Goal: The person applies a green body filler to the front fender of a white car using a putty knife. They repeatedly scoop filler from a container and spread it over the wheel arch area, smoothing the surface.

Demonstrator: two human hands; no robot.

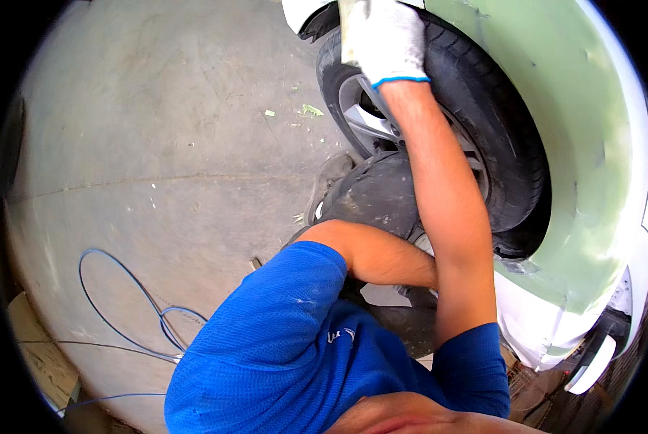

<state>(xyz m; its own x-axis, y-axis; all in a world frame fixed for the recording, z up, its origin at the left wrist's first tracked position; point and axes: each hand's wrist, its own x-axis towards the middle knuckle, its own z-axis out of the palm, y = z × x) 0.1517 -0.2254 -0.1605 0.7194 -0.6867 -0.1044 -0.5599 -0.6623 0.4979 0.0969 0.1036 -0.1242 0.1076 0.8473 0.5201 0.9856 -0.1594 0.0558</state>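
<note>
My right hand (389,43), in a white knit glove with a blue cuff, reaches up to the car's wheel arch, over the top of the tyre (504,123). It looks closed. Along its left side runs a pale cream strip (348,36) that I cannot make out. The picture's upper edge cuts off part of the hand. My left forearm (389,262) bends across my body and passes behind my right forearm, which hides my left hand. Beside the tyre, the white car panel (533,315) carries a wide pale green area (598,145).
My knee in dark trousers (374,192) is close to the spoked wheel rim (363,119). Green scraps (311,110) lie on the concrete floor (165,94). A looped blue hose (125,271) lies to the left. Cardboard (42,354) is at lower left.
</note>
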